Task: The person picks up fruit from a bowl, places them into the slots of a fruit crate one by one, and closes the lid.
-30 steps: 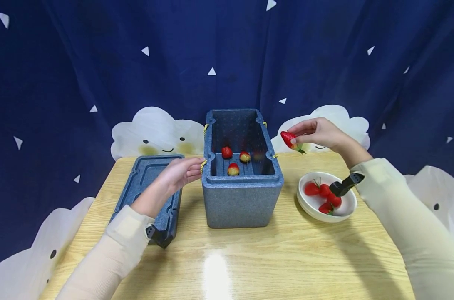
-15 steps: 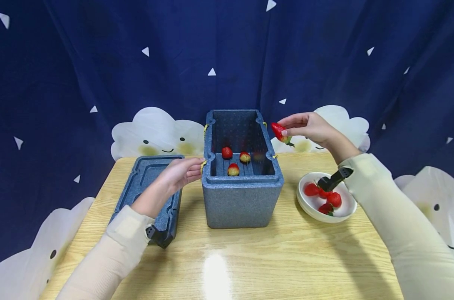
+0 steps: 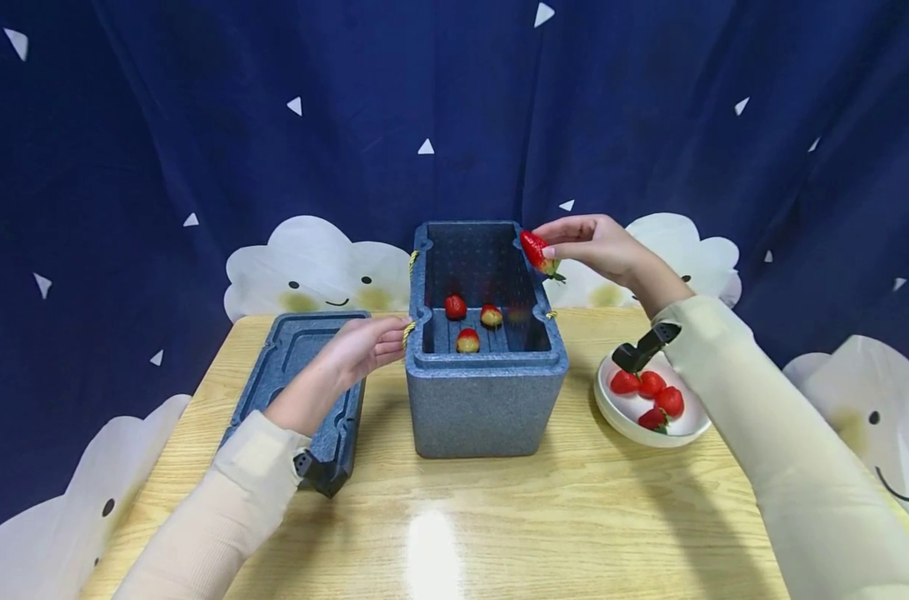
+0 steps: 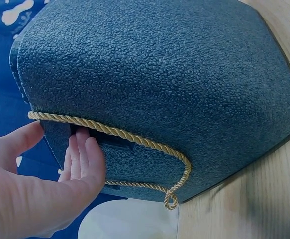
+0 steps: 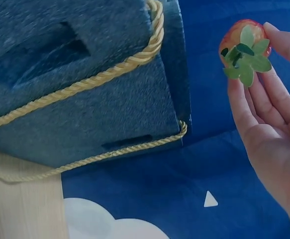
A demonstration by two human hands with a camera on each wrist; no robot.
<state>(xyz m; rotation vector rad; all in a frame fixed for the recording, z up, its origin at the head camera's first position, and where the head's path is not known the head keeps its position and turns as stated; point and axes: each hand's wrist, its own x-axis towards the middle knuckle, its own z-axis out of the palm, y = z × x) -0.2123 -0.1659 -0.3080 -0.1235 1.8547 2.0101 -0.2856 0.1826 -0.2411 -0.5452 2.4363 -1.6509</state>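
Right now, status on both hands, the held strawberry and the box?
Right hand pinches strawberry, near right side of blue box. Left hand at its left side. Three strawberries visible inside. Nothing visibly blocking the opening.

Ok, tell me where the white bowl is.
In the head view, the white bowl stands on the table to the right of the blue-grey box, holding strawberries and partly hidden by the right sleeve.
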